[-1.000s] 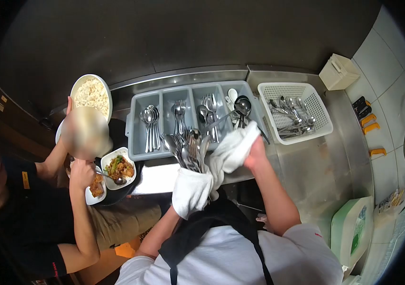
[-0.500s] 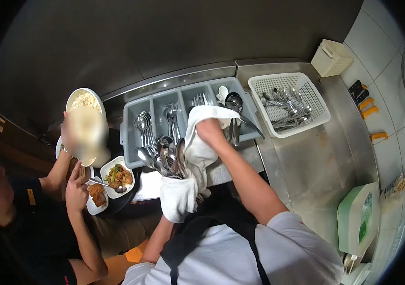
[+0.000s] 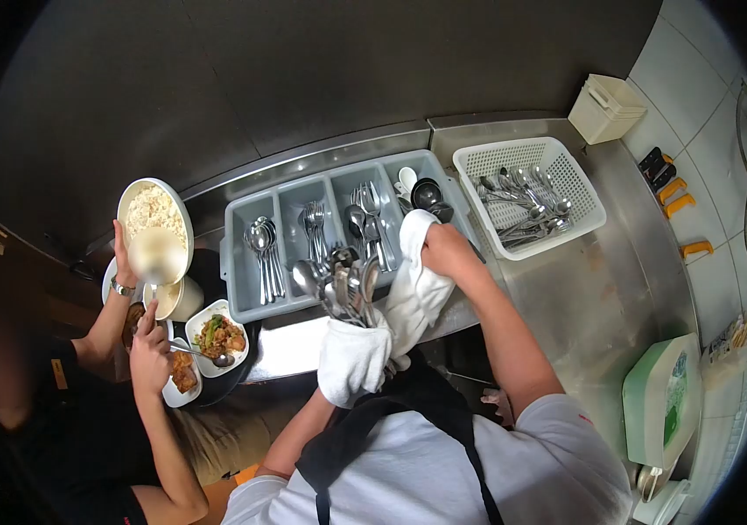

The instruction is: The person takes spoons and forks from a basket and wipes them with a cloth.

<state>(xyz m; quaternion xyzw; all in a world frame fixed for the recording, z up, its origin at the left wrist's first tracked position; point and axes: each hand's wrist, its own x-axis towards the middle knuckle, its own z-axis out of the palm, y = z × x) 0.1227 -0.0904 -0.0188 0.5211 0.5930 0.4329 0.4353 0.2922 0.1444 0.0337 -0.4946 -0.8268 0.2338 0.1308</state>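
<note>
A bunch of spoons and forks (image 3: 343, 284) stands up out of a white towel (image 3: 354, 360) in front of my chest. My left hand, hidden under the cloth, grips the bunch through it. The towel's other end stretches up to the right, where my right hand (image 3: 448, 251) closes around it beside the right compartment of the grey cutlery tray (image 3: 244, 219). Spoons (image 3: 266, 254) lie in the left compartment, forks (image 3: 314, 223) in the one beside it. Forks with at least one spoon (image 3: 371, 223) are in the third. Black ladles (image 3: 427, 194) and white spoons (image 3: 406, 179) rest in the right one.
A white perforated basket (image 3: 469, 162) of cutlery stands to the right. Farther right are a cream container (image 3: 605, 109), orange-handled tools (image 3: 678, 199) and a green-and-white tub (image 3: 653, 394). At left, a co-worker's hands (image 3: 150, 350) hold a rice bowl (image 3: 182, 206) and a spoon, near plates of food (image 3: 238, 324).
My right hand has moved right and slightly down with the towel end, uncovering the third compartment. The wrapped bunch has shifted a little right. The co-worker's rice bowl is tilted differently.
</note>
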